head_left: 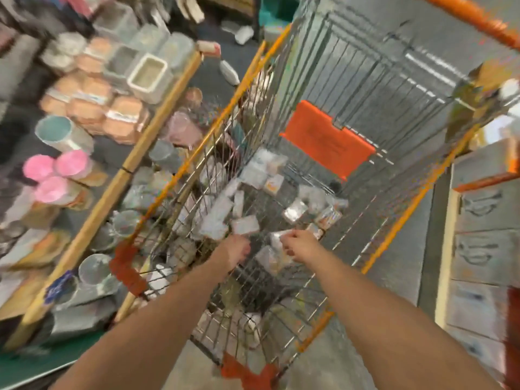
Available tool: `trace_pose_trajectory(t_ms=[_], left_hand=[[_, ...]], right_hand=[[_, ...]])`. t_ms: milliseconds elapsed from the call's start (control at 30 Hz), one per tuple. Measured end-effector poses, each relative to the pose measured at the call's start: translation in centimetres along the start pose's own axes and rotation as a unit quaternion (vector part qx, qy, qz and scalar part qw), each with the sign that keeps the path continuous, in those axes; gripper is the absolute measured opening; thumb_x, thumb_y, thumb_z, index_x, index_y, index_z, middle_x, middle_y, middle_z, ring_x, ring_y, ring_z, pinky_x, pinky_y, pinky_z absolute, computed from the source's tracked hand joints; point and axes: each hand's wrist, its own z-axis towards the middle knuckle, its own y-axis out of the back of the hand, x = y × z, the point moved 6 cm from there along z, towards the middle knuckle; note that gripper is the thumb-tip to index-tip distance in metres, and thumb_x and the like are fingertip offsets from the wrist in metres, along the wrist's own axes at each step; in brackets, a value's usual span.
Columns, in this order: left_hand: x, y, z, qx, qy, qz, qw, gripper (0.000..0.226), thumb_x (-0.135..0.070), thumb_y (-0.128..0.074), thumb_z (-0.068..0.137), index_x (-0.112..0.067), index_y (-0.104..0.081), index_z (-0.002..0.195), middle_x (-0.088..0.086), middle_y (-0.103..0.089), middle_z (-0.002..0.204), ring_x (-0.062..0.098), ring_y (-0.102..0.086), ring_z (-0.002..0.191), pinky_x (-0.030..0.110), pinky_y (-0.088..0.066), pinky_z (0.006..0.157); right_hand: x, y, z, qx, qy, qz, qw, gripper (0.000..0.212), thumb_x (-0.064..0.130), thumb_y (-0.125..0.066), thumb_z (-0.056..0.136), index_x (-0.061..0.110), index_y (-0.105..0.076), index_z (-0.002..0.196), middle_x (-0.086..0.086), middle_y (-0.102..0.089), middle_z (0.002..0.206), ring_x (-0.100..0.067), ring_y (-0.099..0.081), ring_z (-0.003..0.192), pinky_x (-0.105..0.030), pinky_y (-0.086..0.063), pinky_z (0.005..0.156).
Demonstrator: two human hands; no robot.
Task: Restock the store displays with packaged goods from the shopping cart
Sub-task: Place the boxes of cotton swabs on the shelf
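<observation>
Orange-trimmed silver cart [332, 80]; orange flap [326, 139]; 3 pink lids [53, 175].

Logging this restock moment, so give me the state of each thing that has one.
Shopping cart: partly loaded, small clear packets on its floor.
Orange flap: folded against the far wall.
Left hand: reaching into the cart, grip too blurred to tell.
Right hand: pinching a clear packet.
Display shelf: stocked with jars and cups.
</observation>
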Motion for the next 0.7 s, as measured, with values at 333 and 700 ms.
trace_pose_trajectory(t_ms=[333, 700], left_hand=[[5.6, -3.8, 8.0, 0.038, 0.041, -0.062, 0.996, 0.023, -0.038, -0.046, 0.103, -0.02, -0.059, 0.103, 0.009, -0.067, 0.114, 0.027, -0.064, 0.106, 0.041, -0.047, 0.096], [9.4, -4.2, 10.9, -0.028, 0.104, -0.167, 0.98, 0.044, -0.036, -0.048, 0.102, 0.001, -0.057, 0.123, 0.002, -0.062, 0.086, 0.009, -0.056, 0.063, 0.024, -0.042, 0.058]], right_hand=[[-6.9, 2.1, 13.4, 0.09, -0.106, -0.307, 0.942, 0.04, 0.048, -0.067, 0.089, 0.012, -0.056, 0.076, -0.003, -0.052, 0.075, -0.016, -0.048, 0.066, -0.026, -0.037, 0.056], [-12.2, -3.7, 17.2, 0.126, -0.103, -0.392, 0.905, 0.123, 0.076, -0.077, 0.055, 0.013, -0.033, 0.151, -0.009, -0.049, 0.145, -0.029, -0.05, 0.13, -0.039, -0.044, 0.108]])
